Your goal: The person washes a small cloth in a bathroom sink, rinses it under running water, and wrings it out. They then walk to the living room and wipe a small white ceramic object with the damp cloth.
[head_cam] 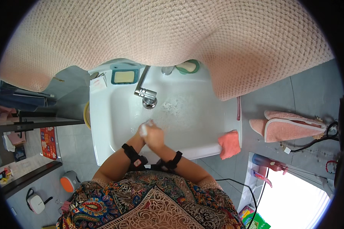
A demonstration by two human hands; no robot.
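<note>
Over the front left part of a white washbasin [200, 120], my two hands are pressed together. White lather covers part of my left hand [142, 131], mostly hidden by the other. My right hand [155, 135] is curled over it, slightly blurred. Just beyond them is a chrome swivel faucet [148, 94], its round outlet pointing down. Foam bubbles [172, 106] lie on the basin floor. A pale yellow soap bar [124, 76] rests in a teal soap dish [112, 77] on the back ledge. Black straps circle both wrists.
A beige waffle-weave cloth [172, 31] hangs across the top of the view, covering the basin's far edge. Another soap bar [188, 67] sits in a green dish [196, 68]. A coral cloth [230, 144] drapes over the right rim. Pink towels [292, 130] hang at right.
</note>
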